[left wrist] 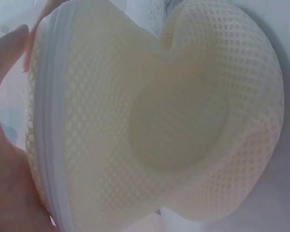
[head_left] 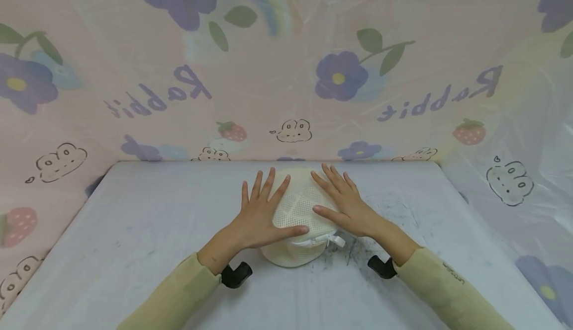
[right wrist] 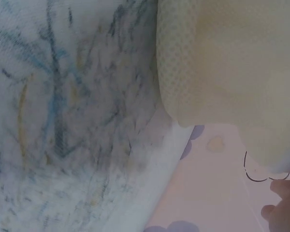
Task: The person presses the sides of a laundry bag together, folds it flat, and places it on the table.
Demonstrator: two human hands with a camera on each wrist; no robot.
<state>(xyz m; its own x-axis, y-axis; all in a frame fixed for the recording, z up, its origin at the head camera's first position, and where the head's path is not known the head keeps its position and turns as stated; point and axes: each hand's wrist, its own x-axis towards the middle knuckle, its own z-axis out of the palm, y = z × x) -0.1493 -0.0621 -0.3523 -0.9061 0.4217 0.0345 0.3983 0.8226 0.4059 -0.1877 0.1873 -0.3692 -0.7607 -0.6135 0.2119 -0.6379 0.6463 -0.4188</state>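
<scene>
From where I'm operating, I see the left hand (head_left: 258,223) and right hand (head_left: 346,205) spread wide, flanking the cream mesh bag (head_left: 297,203) between them on the white surface (head_left: 147,230), the left thumb across its near side, above the zipper (head_left: 312,241).

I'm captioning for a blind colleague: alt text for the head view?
A person's left hand and right hand, both spread wide, flank a cream mesh bag with a white zipper on a pale, marked table. Behind is a pink flowered backdrop.
</scene>
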